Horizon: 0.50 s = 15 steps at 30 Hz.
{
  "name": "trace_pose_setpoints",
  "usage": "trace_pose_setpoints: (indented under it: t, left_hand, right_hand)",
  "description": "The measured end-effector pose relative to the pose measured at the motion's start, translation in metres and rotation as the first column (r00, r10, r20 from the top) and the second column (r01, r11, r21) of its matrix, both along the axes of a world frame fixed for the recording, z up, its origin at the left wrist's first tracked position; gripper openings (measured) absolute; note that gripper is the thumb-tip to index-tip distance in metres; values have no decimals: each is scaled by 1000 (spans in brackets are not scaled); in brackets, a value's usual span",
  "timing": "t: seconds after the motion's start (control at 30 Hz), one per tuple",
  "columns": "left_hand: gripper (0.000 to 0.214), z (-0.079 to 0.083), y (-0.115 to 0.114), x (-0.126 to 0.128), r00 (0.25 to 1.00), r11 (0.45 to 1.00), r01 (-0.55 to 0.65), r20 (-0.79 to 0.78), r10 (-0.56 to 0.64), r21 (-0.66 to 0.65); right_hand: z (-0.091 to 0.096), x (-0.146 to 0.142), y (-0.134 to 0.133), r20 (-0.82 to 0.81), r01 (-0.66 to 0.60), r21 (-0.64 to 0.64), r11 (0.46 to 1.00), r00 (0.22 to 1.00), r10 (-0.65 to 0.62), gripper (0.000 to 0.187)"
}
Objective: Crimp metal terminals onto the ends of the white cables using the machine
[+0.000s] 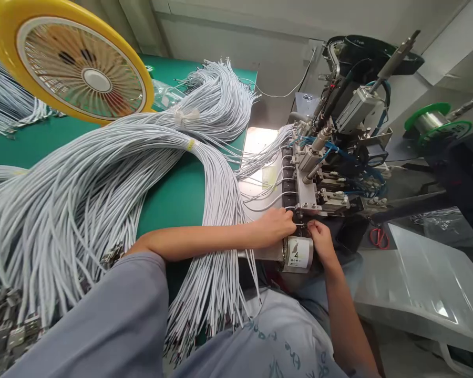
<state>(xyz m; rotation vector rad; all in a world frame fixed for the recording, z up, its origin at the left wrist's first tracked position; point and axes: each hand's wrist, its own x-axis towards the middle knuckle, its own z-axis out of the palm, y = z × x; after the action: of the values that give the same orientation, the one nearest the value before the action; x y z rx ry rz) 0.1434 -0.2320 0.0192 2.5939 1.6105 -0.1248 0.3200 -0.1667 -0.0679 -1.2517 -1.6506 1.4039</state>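
Observation:
My left hand (274, 227) and my right hand (320, 237) meet at the front of a small machine (331, 157). Both are pinched on the bared end of a thin white cable (301, 224) that runs between them, right at the machine's black fixture (288, 181). Several white cable ends (260, 186) lie side by side in that fixture. A huge bundle of white cables (102, 194) drapes over the green table (177, 197) under my left forearm and hangs off the front edge.
A yellow fan (71, 60) stands at the back left. Green solder spool (437, 123) sits right of the machine. Red-handled scissors (378, 237) lie by a translucent plastic bin (421, 283) at the right. A motor with a white label (298, 254) sits below my hands.

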Motion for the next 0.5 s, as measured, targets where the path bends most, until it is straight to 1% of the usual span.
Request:
trace_pose_setpoints:
  t: [0.07, 0.13, 0.2, 0.23, 0.3, 0.33, 0.37, 0.4, 0.43, 0.47, 0.5]
  left_hand:
    - [18, -1, 0, -2, 1000, 1000, -18, -8, 18, -20]
    - [18, -3, 3, -4, 999, 999, -35, -14, 35, -35]
    - [20, -7, 7, -7, 998, 998, -58, -14, 58, -17]
    - [21, -9, 9, -9, 997, 998, -70, -10, 70, -2]
    - [20, -11, 16, -17, 996, 996, -93, 6, 93, 9]
    - [19, -10, 21, -23, 994, 994, -110, 21, 110, 4]
    - [18, -9, 26, -31, 990, 991, -134, 44, 134, -1]
    - [19, -7, 33, -41, 983, 986, -169, 76, 169, -1]
    - [21, -4, 41, -53, 966, 973, -231, 121, 228, 17]
    - [25, -1, 50, -65, 941, 952, -301, 180, 288, 50]
    - [29, 2, 62, -78, 905, 921, -380, 240, 350, 91]
  right_hand:
    - [5, 3, -4, -20, 143, 60, 988, 990, -142, 33]
    - [13, 4, -16, -110, 300, 128, 945, 951, -287, 30]
    - [22, 1, -35, -219, 397, 194, 897, 909, -355, 27]
    - [25, -2, -45, -252, 404, 229, 886, 903, -347, 25]
    - [26, -11, -63, -248, 351, 308, 884, 927, -282, 23]
    - [25, -16, -70, -199, 282, 359, 890, 955, -222, 23]
    - [23, -21, -75, -135, 218, 421, 880, 975, -177, 23]
    - [20, -25, -79, -70, 162, 483, 860, 987, -146, 23]
    - [17, -28, -81, -13, 121, 544, 830, 991, -135, 22]
    - [15, -31, -82, 23, 100, 598, 795, 990, -142, 21]
    - [13, -33, -82, 41, 94, 640, 763, 987, -156, 21]
